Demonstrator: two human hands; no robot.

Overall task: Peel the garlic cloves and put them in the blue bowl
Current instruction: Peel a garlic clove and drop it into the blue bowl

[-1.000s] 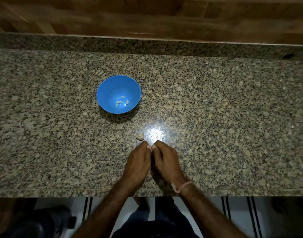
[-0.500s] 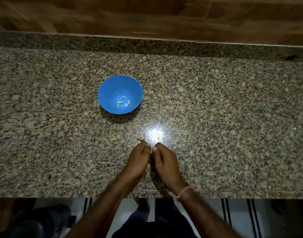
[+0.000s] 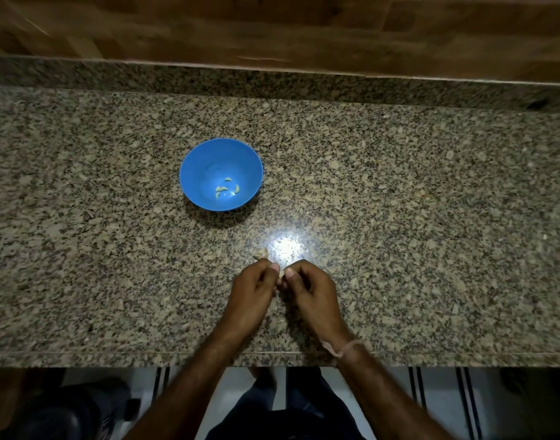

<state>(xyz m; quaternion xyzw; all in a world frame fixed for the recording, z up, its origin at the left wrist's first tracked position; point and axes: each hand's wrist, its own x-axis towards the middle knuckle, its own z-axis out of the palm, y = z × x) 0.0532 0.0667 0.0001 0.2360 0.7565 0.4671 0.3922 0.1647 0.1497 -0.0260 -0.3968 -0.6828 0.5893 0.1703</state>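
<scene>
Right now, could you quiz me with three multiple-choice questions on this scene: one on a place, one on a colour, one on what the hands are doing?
1. Where does the bowl stand?
A) beyond and left of the left hand and right hand
B) right of them
C) between them
2. What colour is the bowl?
A) red
B) white
C) blue
3. What are the hands doing?
A) lying flat
B) both pinching one garlic clove
C) lifting the bowl
Answers: 1 A, it sits farther back and leftward; 2 C, its wall is plainly blue; 3 B, fingertips of both meet on the clove.
</scene>
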